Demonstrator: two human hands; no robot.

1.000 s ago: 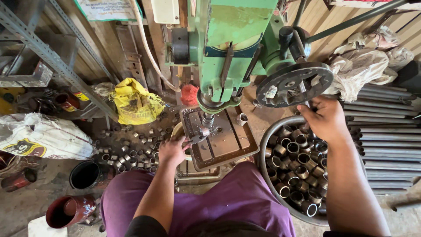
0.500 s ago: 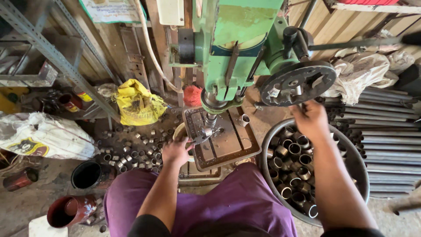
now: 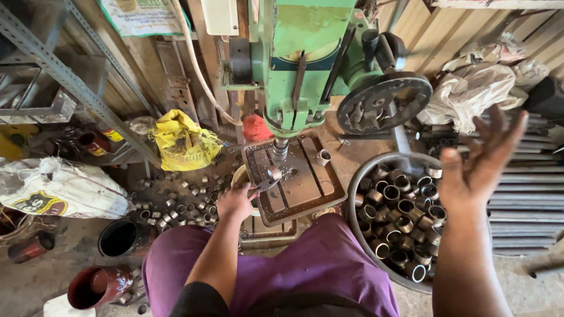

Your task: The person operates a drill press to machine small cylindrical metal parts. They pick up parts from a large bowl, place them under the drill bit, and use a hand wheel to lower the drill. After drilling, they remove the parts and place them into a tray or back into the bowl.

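Right hand [image 3: 479, 161] spread open, empty.

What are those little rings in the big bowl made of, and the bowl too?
The rings look like cut steel tube: dull grey-brown, with glints on the rims. The bowl seems to be bare metal too, its thin grey rim worn and scuffed. That is only going by looks.
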